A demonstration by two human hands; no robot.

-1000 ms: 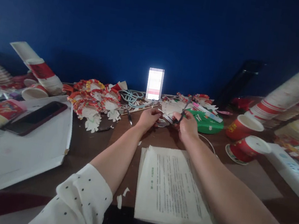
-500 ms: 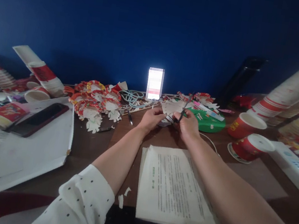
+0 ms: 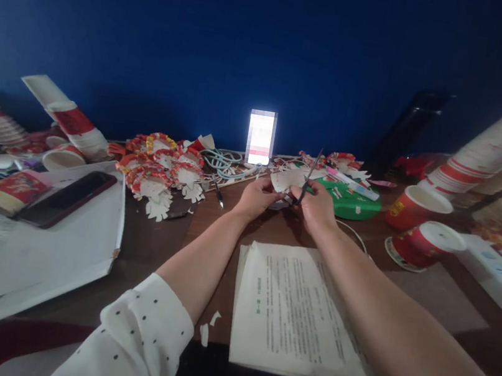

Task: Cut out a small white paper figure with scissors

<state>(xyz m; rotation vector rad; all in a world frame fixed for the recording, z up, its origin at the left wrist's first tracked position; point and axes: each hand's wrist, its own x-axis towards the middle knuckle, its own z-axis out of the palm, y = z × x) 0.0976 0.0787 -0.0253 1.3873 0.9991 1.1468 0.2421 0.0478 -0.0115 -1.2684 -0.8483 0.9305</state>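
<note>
- So, left hand (image 3: 259,199) has a white paper piece (image 3: 286,179) pinched at its fingertips; right hand (image 3: 318,207) is wrapped around dark scissors (image 3: 310,178).
- Hands are close together, paper between them. Can't tell if the fingertips touch.
- Loose left pinch? Paper could twist and the cut wanders.
- Careless snip could nick left fingers, they look near.

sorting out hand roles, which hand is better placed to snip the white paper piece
Probably the right hand: it holds the dark scissors, close beside the white paper piece. The left hand, near that paper, shows no tool.
</note>
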